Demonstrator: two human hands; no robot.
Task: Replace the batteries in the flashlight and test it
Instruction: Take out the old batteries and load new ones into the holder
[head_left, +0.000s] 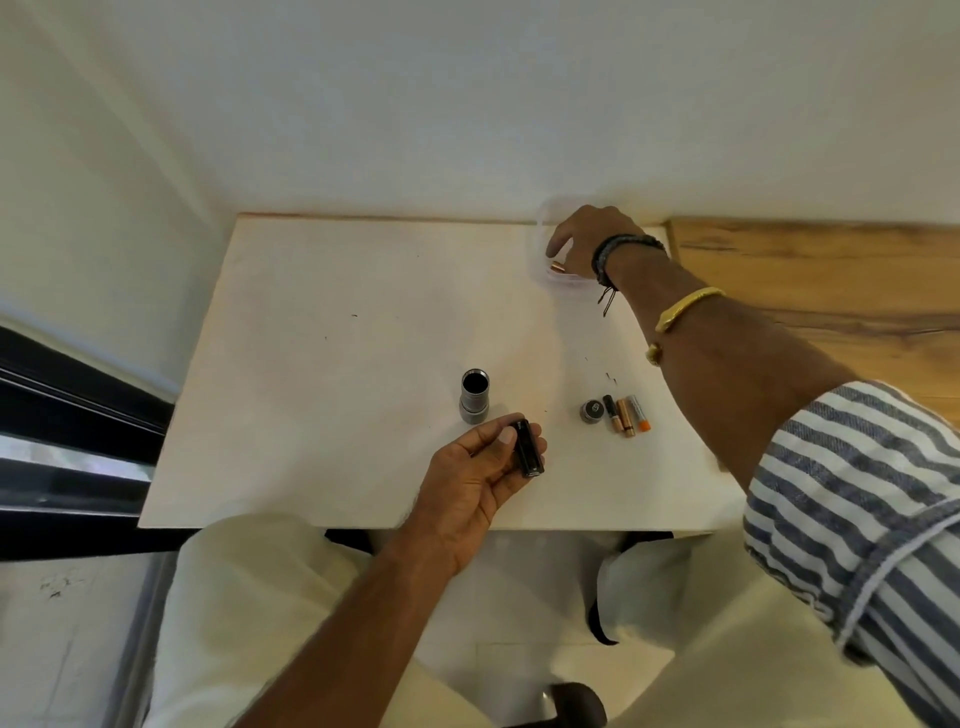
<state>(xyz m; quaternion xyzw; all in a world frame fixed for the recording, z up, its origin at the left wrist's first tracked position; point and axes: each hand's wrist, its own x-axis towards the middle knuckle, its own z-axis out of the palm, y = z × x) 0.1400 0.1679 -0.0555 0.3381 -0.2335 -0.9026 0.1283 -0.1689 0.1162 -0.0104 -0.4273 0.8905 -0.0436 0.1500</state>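
Black battery holder (529, 449) gripped by left hand (483, 483) | flashlight (474, 397) just beyond | right hand (592, 241) unclear

The right hand (592, 241) is hiding its own fingertips inside the faint clear container (540, 260), so any grip on the copper-tipped battery (557, 268) cannot be told. The left hand (478, 483) is covering much of the black battery holder (527, 449). Print on the three loose batteries (626, 414) is showing too small to read. The striped sleeve (872, 493) is running off the right edge.
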